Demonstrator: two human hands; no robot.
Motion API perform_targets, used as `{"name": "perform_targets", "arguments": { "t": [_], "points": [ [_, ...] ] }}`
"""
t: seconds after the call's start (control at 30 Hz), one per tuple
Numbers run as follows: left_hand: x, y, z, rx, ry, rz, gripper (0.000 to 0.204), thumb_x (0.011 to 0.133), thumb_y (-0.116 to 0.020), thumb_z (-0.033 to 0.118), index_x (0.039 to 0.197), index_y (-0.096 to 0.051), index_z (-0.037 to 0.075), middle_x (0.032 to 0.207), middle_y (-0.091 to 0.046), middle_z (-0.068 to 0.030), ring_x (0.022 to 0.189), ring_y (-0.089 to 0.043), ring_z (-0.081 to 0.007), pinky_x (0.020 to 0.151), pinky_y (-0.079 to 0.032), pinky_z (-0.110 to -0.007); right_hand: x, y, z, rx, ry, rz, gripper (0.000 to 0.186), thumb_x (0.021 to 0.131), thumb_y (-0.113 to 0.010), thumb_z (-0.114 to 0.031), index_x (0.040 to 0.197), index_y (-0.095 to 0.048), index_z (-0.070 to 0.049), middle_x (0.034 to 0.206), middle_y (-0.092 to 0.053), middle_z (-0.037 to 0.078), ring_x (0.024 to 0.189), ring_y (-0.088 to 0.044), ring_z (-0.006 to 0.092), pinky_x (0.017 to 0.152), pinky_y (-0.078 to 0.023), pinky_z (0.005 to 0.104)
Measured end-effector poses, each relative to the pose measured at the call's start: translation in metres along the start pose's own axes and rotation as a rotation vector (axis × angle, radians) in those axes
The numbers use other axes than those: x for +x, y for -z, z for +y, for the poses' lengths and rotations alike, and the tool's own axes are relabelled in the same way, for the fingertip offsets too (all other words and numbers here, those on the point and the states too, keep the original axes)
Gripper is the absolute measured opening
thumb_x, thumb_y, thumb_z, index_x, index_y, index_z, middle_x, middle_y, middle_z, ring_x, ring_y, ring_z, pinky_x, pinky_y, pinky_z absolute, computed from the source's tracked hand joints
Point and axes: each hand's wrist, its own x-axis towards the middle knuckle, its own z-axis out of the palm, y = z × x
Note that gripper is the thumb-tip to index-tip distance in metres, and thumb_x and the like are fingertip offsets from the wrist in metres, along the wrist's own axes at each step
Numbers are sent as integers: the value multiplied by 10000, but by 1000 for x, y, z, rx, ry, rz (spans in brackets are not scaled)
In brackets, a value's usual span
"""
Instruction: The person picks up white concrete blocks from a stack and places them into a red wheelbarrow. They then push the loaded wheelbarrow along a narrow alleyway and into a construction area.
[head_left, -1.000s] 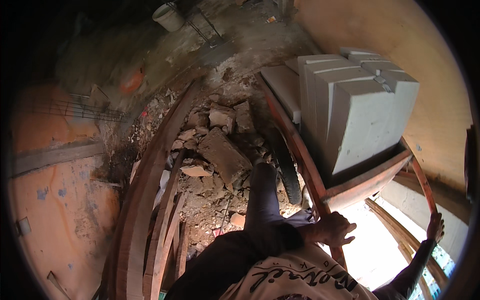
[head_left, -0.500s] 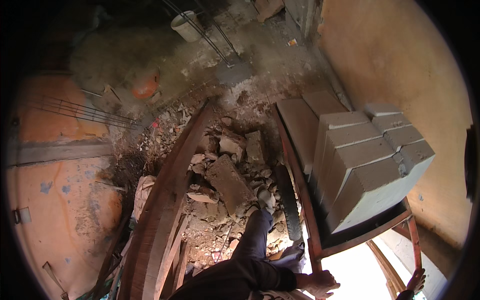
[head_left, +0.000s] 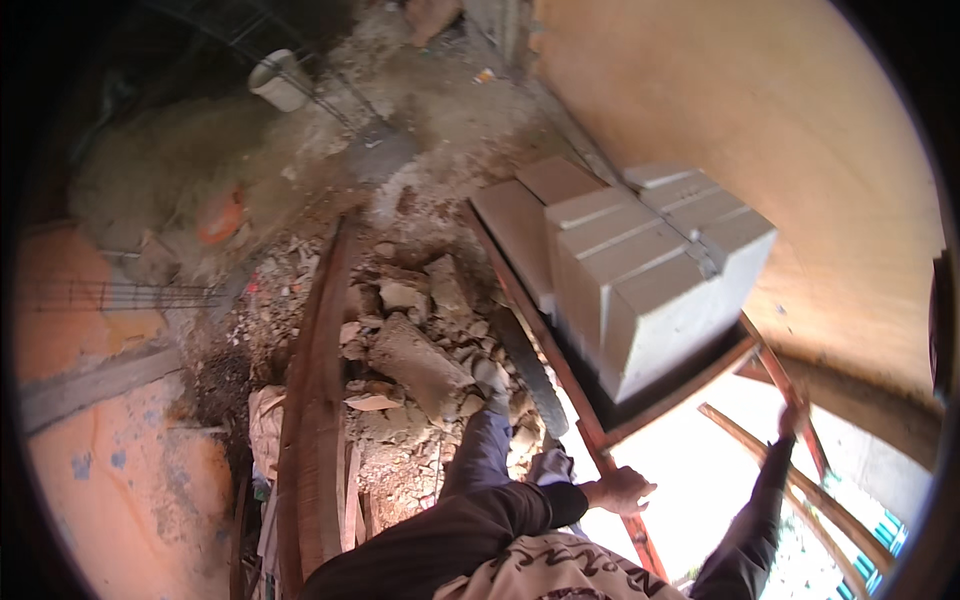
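Note:
A handcart (head_left: pixel 680 392) with a rusty red metal frame carries a stack of pale grey building blocks (head_left: pixel 650 290). My left hand (head_left: pixel 618 490) is closed around the cart's left handle, just behind the frame's near corner. Over on the right, my right hand (head_left: pixel 793 415), somewhat blurred, is wrapped on the other handle, with the arm stretched out. The cart's black tyre (head_left: pixel 530 372) shows on its left side, beside my leg. My foot (head_left: pixel 490 376) is among the broken rubble.
Chunks of broken concrete (head_left: pixel 415 365) cover the ground left of the cart. Long wooden planks (head_left: pixel 318 400) lean farther left. An orange wall (head_left: pixel 800 150) runs close along the cart's right side. A white bucket (head_left: pixel 281 82) and rebar stand at the back. Wooden poles (head_left: pixel 800 480) slant behind the cart.
The cart and rubble have shifted left and upward in the view, which has turned. My right arm now shows much more, its hand farther up along the handle. The left hand stays at its handle.

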Motion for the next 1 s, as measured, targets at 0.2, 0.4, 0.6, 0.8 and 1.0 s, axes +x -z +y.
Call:
{"name": "perform_targets", "arguments": {
  "t": [0.2,0.4,0.6,0.8,1.0],
  "points": [
    [0,7,-2,21,7,-4,285,918,-600,300,977,-593,22,850,-699,-217,857,-696,-414,798,-523,-529,46,26,-295,485,231,267,375,965,-693,-251,1301,-648,-91,1277,-654,190,1187,-599,399,1041,-457,469],
    [-16,5,-2,2,-46,-21,315,914,-560,282,1020,-598,-12,894,-715,-231,888,-703,-408,845,-527,-527,30,19,-414,330,66,-44,540,952,-604,-560,1403,-584,-263,1530,-469,74,1459,-308,443,1177,-189,668],
    [-15,8,-1,-2,-48,-20,274,871,-577,242,955,-584,-18,837,-699,-218,861,-706,-398,832,-535,-513,47,-21,-385,27,345,64,368,912,-637,-422,1230,-696,-246,1504,-480,82,1457,-379,294,1207,-48,679],
    [-26,18,-10,-136,13,8,255,846,-617,210,992,-617,1,900,-708,-217,906,-704,-391,831,-537,-497,41,-3,-400,6,355,-33,296,921,-644,-405,1155,-723,-243,1413,-580,60,1461,-386,257,1183,-33,710],
    [-66,56,-46,-447,56,172,250,827,-690,196,1012,-673,28,943,-719,-140,889,-708,-294,802,-551,-400,40,4,-407,-114,429,-55,323,950,-632,-431,1190,-713,-231,1350,-648,-24,1436,-424,261,1141,-51,758]
  ]
}}
